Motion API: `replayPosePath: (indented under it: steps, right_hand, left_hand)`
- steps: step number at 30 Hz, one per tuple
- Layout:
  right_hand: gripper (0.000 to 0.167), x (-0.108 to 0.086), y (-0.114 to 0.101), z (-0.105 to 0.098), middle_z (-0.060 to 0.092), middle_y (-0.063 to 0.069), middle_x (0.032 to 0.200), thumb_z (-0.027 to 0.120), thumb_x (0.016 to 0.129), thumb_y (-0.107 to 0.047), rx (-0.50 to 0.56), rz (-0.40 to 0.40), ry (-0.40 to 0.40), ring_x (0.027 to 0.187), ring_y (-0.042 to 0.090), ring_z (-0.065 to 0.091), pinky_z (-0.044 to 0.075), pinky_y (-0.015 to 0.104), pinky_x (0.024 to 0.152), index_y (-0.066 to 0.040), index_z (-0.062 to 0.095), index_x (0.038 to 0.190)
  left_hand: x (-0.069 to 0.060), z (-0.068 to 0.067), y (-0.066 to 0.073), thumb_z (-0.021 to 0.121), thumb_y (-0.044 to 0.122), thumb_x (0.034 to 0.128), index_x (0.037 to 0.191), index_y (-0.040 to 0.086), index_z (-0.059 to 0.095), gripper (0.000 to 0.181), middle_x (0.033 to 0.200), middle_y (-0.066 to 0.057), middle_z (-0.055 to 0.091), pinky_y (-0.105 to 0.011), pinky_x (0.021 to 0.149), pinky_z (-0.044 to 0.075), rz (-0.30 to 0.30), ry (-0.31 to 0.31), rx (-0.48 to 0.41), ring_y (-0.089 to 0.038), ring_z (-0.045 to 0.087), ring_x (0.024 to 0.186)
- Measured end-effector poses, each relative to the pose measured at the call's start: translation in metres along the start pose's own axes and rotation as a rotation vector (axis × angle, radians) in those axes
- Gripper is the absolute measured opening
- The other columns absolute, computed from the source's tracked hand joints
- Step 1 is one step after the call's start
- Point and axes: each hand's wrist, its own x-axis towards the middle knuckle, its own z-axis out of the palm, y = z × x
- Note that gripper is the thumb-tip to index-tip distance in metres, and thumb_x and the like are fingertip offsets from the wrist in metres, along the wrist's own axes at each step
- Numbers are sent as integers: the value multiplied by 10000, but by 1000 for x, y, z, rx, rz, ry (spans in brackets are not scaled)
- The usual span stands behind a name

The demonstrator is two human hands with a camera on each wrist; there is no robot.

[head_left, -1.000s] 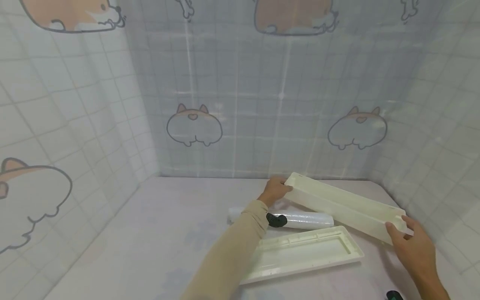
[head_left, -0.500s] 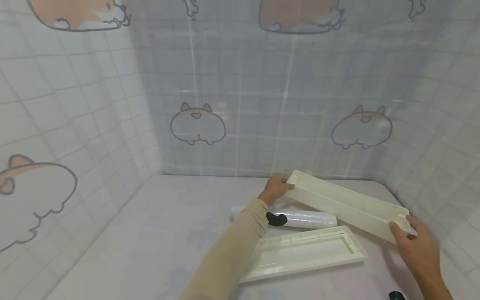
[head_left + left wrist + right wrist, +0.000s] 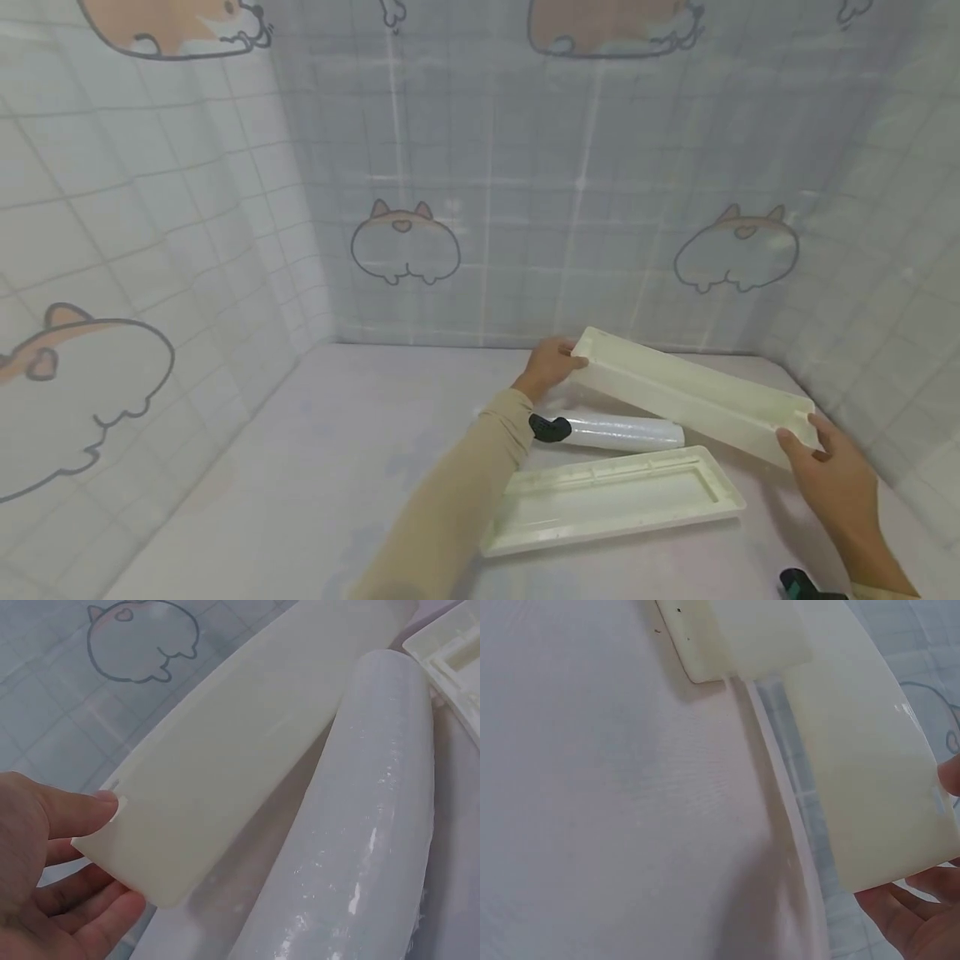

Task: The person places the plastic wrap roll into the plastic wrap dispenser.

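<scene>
Both hands hold a long cream plastic box [image 3: 690, 398] by its two ends, tilted so its hollow side shows in the head view. My left hand [image 3: 549, 367] grips the far left end, thumb on the wall and fingers beneath, as the left wrist view shows. At the near right end, my right hand [image 3: 834, 475] holds the box with its thumb over the rim. A roll of clear plastic film [image 3: 622, 432] lies below the box, partly behind the left wrist. Nearer me, a shallow cream lid [image 3: 615, 504] rests flat on the table with its ribbed inside up.
The pale table [image 3: 315, 467] runs to a tile-patterned curtain [image 3: 525, 183] with cartoon dogs at the back. Similar sheets hang on the left and right sides. The right end of the box is close to the right sheet [image 3: 900, 367].
The head view has shifted slightly, so the whole scene slides a little right and up. Both hands keep their hold on the box, which stays in nearly the same pose.
</scene>
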Motion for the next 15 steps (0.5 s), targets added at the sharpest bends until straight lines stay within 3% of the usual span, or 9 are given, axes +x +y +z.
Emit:
replayPosePath:
  steps: [9, 15]
  right_hand:
    - [761, 15, -4, -5, 291, 429, 1466, 507, 1025, -424, -8, -94, -61, 1167, 640, 439, 358, 725, 886, 92, 250, 1523]
    - [779, 20, -10, -3, 290, 434, 1465, 538, 1017, -429, 38, -112, -111, 1203, 648, 403, 349, 744, 901, 86, 251, 1527]
  left_hand:
    - [-2, -12, -3, 787, 227, 865, 1156, 41, 688, 359, 1056, -63, 694, -326, 809, 532, 0, 21, -18, -192, 645, 954]
    - [-8, -24, -9, 783, 216, 864, 1166, 25, 684, 370, 1141, -86, 683, -323, 857, 525, 26, 14, -13, -209, 630, 1036]
